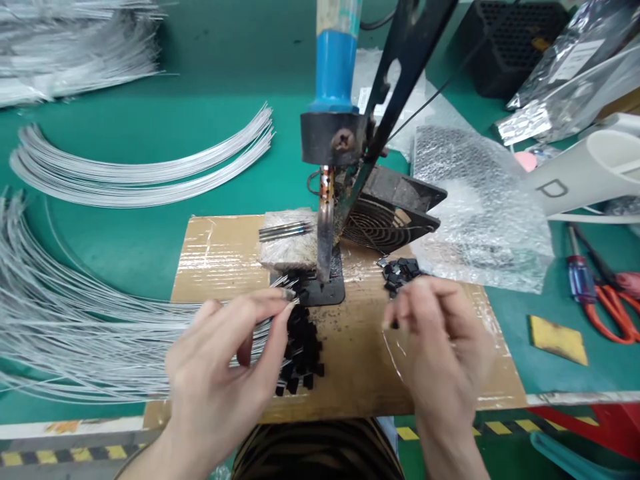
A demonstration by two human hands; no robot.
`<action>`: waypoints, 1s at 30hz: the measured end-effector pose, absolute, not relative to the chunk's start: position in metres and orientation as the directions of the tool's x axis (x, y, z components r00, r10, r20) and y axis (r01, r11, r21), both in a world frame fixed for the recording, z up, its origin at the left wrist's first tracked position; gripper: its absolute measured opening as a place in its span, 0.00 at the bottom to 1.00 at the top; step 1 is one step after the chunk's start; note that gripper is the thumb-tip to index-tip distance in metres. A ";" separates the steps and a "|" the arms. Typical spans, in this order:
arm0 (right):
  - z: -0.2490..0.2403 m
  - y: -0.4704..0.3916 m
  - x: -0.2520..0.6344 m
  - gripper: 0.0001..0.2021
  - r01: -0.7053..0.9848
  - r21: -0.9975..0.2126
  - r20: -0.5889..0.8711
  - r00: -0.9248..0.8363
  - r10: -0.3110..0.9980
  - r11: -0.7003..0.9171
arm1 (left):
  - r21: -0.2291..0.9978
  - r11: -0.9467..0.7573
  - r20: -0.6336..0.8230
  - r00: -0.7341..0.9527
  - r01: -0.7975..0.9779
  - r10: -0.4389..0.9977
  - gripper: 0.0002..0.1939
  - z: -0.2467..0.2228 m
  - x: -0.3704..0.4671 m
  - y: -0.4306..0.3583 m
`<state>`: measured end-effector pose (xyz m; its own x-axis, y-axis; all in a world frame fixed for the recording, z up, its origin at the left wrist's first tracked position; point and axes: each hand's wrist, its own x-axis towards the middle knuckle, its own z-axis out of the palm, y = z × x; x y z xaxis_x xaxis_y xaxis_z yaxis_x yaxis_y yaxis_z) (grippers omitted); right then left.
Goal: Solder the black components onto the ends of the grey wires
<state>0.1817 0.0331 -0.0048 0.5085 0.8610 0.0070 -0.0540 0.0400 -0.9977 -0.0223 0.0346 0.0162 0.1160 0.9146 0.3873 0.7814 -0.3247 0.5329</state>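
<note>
Near the front-left corner of the cardboard (357,380), a wire end (296,302) is pinched by the left hand (225,360). Toward the right edge, the blurred right hand's (443,350) grip cannot be told.

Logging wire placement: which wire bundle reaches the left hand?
The lowest bundle, which runs right up to the left hand; the middle bundle and top-left bundle lie farther back, apart from it.
</note>
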 end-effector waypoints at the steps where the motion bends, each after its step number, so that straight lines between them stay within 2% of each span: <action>1: -0.008 0.032 0.190 0.12 -0.104 -0.991 0.022 0.522 0.852 0.089 | 0.509 -0.350 0.437 0.114 0.786 0.892 0.11 0.011 -0.025 0.030; 3: -0.014 0.029 0.209 0.18 -0.200 -0.973 -0.012 0.532 0.847 0.111 | 0.510 -0.354 0.492 0.072 0.784 0.868 0.15 0.000 -0.029 0.022; 6: -0.022 0.025 0.237 0.27 -0.228 -0.969 -0.074 0.626 0.776 0.092 | 0.614 -0.274 0.420 -0.013 0.740 0.907 0.13 -0.013 -0.034 0.016; 9: -0.032 0.020 0.256 0.28 -0.202 -0.978 -0.090 0.641 0.762 0.054 | 0.730 -0.186 0.280 -0.040 0.658 0.959 0.10 -0.014 -0.041 0.016; 12: -0.043 0.015 0.259 0.27 -0.101 -0.994 -0.097 0.653 0.751 -0.041 | 0.770 -0.150 0.245 -0.070 0.620 0.967 0.06 -0.003 -0.053 0.028; 14: -0.049 0.012 0.254 0.27 -0.067 -0.993 -0.115 0.631 0.768 -0.094 | 0.709 -0.167 0.316 -0.098 0.685 0.943 0.02 0.006 -0.065 0.049; 16: -0.051 0.011 0.248 0.28 -0.069 -0.992 -0.129 0.596 0.792 -0.109 | 0.564 -0.174 0.390 -0.074 0.807 0.918 0.04 0.014 -0.079 0.084; 17: -0.052 0.011 0.245 0.29 -0.071 -0.991 -0.131 0.584 0.801 -0.110 | 0.484 -0.154 0.381 -0.049 0.861 0.923 0.06 0.016 -0.086 0.106; 20: -0.053 0.012 0.243 0.29 -0.073 -0.992 -0.122 0.578 0.807 -0.098 | 0.394 -0.095 0.339 -0.049 0.914 0.939 0.09 0.013 -0.106 0.178; 25: -0.056 0.014 0.248 0.28 -0.076 -0.995 -0.095 0.586 0.805 -0.063 | 0.320 -0.021 0.217 -0.052 0.947 0.975 0.16 -0.010 -0.123 0.262; 30: -0.056 0.013 0.247 0.26 -0.072 -0.995 -0.093 0.573 0.814 -0.062 | 0.341 0.006 0.175 -0.069 0.940 0.982 0.19 -0.021 -0.128 0.275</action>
<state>0.2474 0.0133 -0.0562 0.5731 0.8142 -0.0926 -0.0725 -0.0622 -0.9954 -0.1276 0.2747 -0.0215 -0.0693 0.9821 0.1751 0.9400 0.0055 0.3412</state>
